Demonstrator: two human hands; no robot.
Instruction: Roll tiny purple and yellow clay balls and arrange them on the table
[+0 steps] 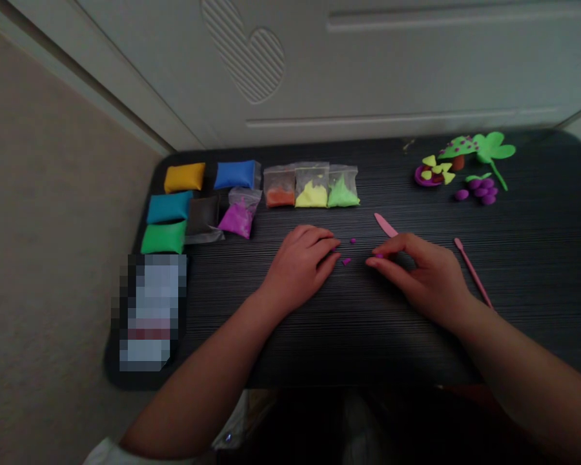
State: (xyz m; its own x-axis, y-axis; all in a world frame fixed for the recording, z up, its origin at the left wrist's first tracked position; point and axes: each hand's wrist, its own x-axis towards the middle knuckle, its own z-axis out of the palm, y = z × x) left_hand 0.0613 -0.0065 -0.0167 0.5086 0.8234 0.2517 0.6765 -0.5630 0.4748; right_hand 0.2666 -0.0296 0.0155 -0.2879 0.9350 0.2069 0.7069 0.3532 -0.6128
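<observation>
Between the thumb and fingertips of my right hand is a small bit of purple clay. My left hand rests low over the table, its fingers curled around another purple clay bit, mostly covered by the fingertips. Two loose purple crumbs lie between the hands, a round one and a flatter one. Just behind my right hand is a pink plastic clay knife, partly hidden by the fingers. A thin pink modelling tool lies to the right of that hand.
Clay packets lie at the back left, including an open purple bag and a yellow bag. A blurred-out phone-like object is at the left edge. Finished clay pieces stand back right, among them a purple grape bunch and green flower.
</observation>
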